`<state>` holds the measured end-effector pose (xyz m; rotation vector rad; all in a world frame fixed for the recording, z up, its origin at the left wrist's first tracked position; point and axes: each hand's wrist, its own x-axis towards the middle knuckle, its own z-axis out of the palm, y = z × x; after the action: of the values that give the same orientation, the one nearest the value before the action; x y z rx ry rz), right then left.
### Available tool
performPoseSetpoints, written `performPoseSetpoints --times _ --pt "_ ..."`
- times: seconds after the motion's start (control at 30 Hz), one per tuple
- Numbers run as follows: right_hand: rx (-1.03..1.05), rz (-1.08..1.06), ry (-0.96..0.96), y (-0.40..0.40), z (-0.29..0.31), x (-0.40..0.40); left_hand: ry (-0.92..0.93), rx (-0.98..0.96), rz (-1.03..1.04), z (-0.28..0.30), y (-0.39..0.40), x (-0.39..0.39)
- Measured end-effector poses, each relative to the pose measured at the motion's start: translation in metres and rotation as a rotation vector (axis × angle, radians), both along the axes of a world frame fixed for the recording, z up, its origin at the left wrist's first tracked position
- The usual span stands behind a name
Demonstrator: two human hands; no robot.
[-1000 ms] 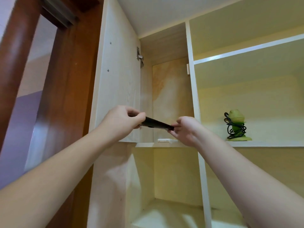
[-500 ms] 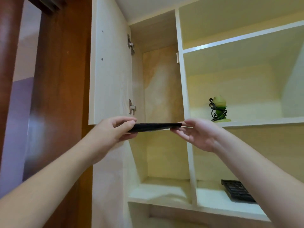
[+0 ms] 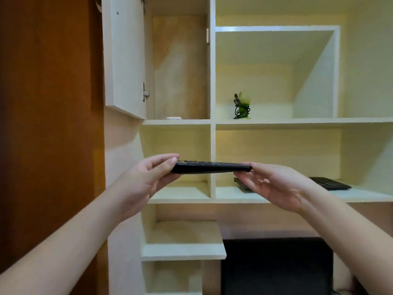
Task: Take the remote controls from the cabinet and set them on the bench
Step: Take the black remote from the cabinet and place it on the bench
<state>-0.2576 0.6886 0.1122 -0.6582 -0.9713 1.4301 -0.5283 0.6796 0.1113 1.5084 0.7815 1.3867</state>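
Observation:
A long black remote control [image 3: 210,167] lies level between my hands, in front of the open shelves. My left hand [image 3: 146,179] pinches its left end, thumb on top. My right hand [image 3: 274,186] touches its right end with the fingertips, palm turned up under it. The cabinet [image 3: 180,67] stands above with its door [image 3: 123,56] swung open to the left. A small white flat object [image 3: 174,118], perhaps another remote, lies at the cabinet's front edge. No bench is in view.
A green figure wrapped in black cable [image 3: 242,106] stands on the shelf right of the cabinet. A black keyboard [image 3: 329,183] lies on the lower shelf [image 3: 361,194], partly behind my right hand. A brown wooden panel [image 3: 49,124] fills the left. A dark screen [image 3: 276,267] sits below.
Both hands have carried the black remote out of the cabinet and down, now level with the lower shelf. The view has tilted down, showing more shelves and the dark screen.

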Motion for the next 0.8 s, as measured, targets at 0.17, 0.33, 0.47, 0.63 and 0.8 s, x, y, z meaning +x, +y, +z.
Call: performPoseSetpoints --times 0.17,0.33,0.47,0.63,0.8 --pt "-0.018 -0.172 -0.037 -0.052 -0.018 0.039 -0.153 -0.071 -0.227 -0.024 -0.005 0.043" --pt "-0.064 -0.323 0.015 -0.109 -0.031 0.086 -0.156 -0.128 -0.357 -0.042 -0.017 0.107" --pt "-0.069 -0.425 0.080 -0.156 -0.044 0.136 -0.061 -0.097 -0.431 -0.051 -0.036 0.167" --pt "-0.074 -0.549 0.089 -0.222 -0.066 0.207 -0.021 -0.119 -0.588 -0.063 -0.066 0.248" --pt "-0.057 -0.720 0.062 -0.299 -0.089 0.281 0.051 -0.161 -0.690 -0.079 -0.115 0.340"
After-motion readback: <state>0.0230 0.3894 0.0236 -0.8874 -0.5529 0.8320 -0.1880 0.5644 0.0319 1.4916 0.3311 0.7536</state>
